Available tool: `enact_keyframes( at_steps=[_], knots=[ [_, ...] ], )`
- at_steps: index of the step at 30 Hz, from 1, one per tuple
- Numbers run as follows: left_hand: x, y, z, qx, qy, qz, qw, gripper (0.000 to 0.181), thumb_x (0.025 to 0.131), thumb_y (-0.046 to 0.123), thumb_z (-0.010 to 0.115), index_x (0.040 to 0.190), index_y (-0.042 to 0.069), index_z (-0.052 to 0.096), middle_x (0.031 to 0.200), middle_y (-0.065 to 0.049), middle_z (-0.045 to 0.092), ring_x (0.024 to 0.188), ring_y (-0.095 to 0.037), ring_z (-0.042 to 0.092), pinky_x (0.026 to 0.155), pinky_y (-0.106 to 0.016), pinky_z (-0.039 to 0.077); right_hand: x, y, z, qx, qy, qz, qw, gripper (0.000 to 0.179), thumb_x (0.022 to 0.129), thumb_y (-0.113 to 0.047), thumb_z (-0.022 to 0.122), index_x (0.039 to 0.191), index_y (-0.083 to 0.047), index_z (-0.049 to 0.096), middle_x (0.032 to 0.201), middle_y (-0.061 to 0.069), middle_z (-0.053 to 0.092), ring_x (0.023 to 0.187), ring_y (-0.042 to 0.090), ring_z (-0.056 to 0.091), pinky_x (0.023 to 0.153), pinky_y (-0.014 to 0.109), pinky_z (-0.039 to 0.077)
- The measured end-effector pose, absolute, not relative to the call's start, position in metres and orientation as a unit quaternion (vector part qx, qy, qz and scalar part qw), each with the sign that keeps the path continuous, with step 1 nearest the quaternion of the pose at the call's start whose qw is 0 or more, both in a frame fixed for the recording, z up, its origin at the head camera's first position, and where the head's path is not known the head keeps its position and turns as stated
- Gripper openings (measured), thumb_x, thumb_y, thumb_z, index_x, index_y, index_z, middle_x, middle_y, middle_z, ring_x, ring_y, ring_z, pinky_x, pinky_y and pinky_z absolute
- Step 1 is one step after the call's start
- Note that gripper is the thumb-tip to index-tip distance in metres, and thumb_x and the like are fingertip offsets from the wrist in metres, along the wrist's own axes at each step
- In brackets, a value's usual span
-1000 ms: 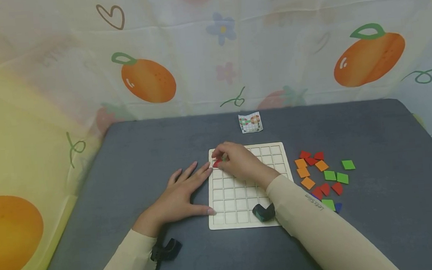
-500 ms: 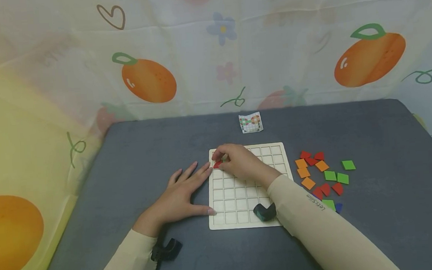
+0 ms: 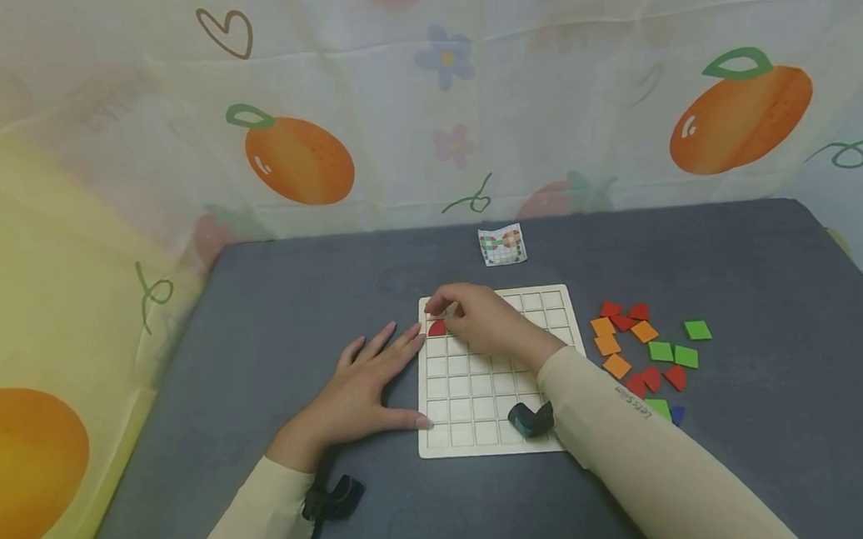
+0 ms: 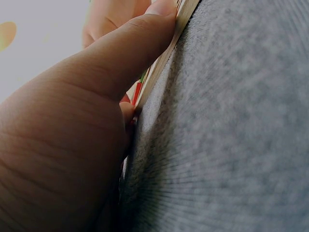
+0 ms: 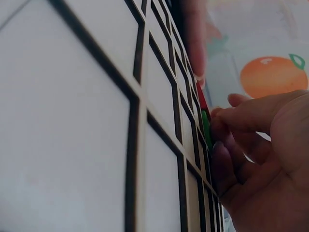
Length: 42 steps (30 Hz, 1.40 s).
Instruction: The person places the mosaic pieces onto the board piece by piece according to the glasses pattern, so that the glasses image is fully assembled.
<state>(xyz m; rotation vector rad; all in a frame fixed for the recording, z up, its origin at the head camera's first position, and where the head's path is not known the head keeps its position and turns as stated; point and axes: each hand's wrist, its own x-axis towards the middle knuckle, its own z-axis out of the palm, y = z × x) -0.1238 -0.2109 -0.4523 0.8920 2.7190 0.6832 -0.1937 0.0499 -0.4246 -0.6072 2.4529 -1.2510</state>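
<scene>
My left hand (image 3: 368, 391) lies with fingers spread, fingertips and thumb at the left edge of the pale wooden grid board (image 3: 460, 409). A red quarter-circle tile (image 3: 436, 328) sits in a cell near the board's upper left corner, close to the left fingertips. Over that corner is my right hand (image 3: 483, 320), index finger and thumb bent and apart, just beside the red tile. In the right wrist view the right fingertips are right at a green tile (image 5: 206, 129), with red (image 5: 201, 96) showing beyond it. The right hand hides part of the upper rows.
Right of the board lie loose tiles: several orange squares (image 3: 603, 327), several green diamonds (image 3: 697, 331), several red pieces (image 3: 675, 378) and a blue piece (image 3: 678, 415). A small printed pattern card (image 3: 502, 245) lies behind the board. A fruit-patterned cloth (image 3: 389, 97) hangs behind the table.
The right fingers have let go of the red tile and drawn slightly right, so more of it shows in its cell. The left hand has not moved.
</scene>
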Motion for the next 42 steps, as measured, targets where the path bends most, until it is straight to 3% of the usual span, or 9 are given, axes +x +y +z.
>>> enact_keyframes(
  at_steps=[13, 25, 42],
  knots=[
    [-0.1237, -0.2091, -0.4509, 0.298, 0.922, 0.227, 0.098, 0.114, 0.086, 0.073, 0.082, 0.175, 0.025, 0.030, 0.179, 0.011, 0.021, 0.166, -0.027, 0.009, 0.124, -0.068, 0.004, -0.1952, 0.0462, -0.4276, -0.221, 0.863, -0.429, 0.147, 0.026, 0.103, 0.000, 0.066, 0.126, -0.010, 0.075, 0.120, 0.002, 0.070, 0.098, 0.019, 0.065, 0.095, 0.041, 0.053],
    [-0.1243, -0.2093, -0.4524, 0.300, 0.922, 0.227, 0.096, 0.114, 0.086, 0.073, 0.082, 0.175, 0.025, 0.030, 0.179, 0.011, 0.020, 0.166, -0.027, 0.009, 0.124, -0.068, 0.003, -0.1956, 0.0464, -0.4290, -0.229, 0.863, -0.426, 0.143, 0.035, 0.098, 0.005, 0.057, 0.126, -0.009, 0.074, 0.120, 0.003, 0.069, 0.099, 0.020, 0.064, 0.096, 0.041, 0.052],
    [-0.1249, -0.2096, -0.4535, 0.292, 0.924, 0.221, 0.108, 0.117, 0.085, 0.076, 0.081, 0.176, 0.027, 0.025, 0.179, 0.014, 0.015, 0.166, -0.022, 0.004, 0.125, -0.065, 0.000, -0.1925, 0.0499, -0.4297, -0.220, 0.857, -0.437, 0.161, 0.025, 0.111, -0.012, 0.059, 0.130, -0.016, 0.074, 0.123, -0.003, 0.071, 0.097, 0.017, 0.067, 0.094, 0.043, 0.053]
  ],
)
